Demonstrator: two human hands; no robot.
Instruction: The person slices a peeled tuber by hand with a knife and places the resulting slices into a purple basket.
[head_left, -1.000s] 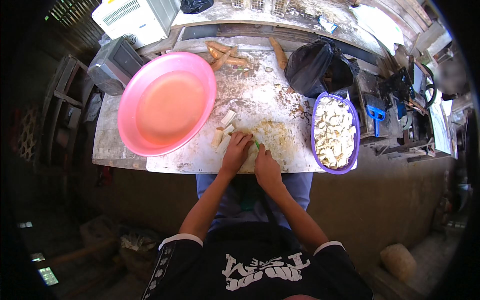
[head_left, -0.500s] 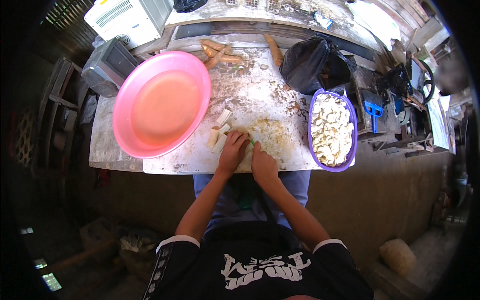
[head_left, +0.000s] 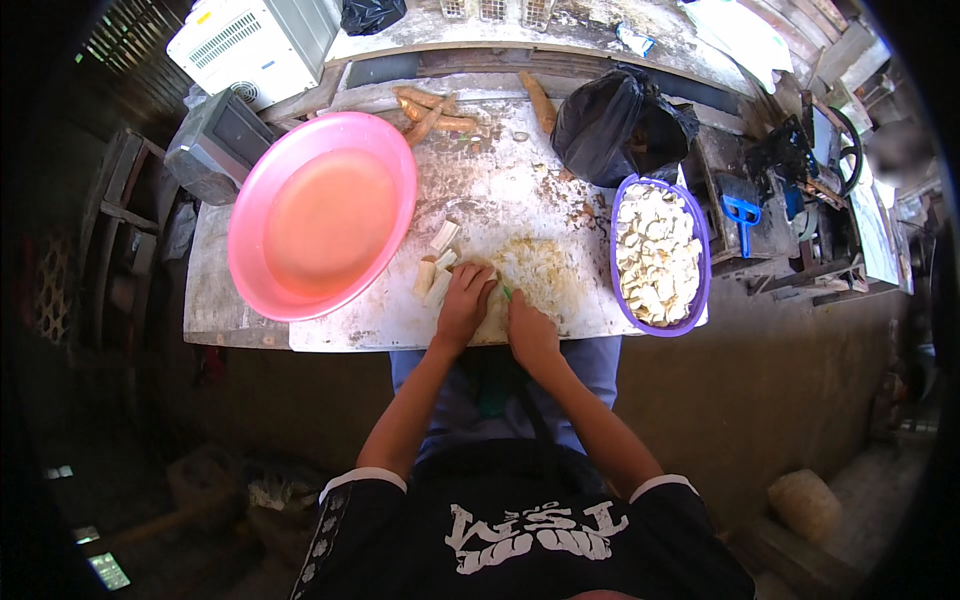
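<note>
From the head view, we're watching the left hand bending over the table, its fingers lying close together just beside the white chunks, though we can't tell whether they're gripping anything underneath. Right next to it, the right hand is clamping its fingers around a green tool, and we're seeing pale slices filling the purple basket.

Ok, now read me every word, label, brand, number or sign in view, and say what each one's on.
Shirt: big white lettering on black; I won't copy it out.
White machine: yellow mark; any print is too small to read.
Packet, blue and white: any print is too small to read.
</note>
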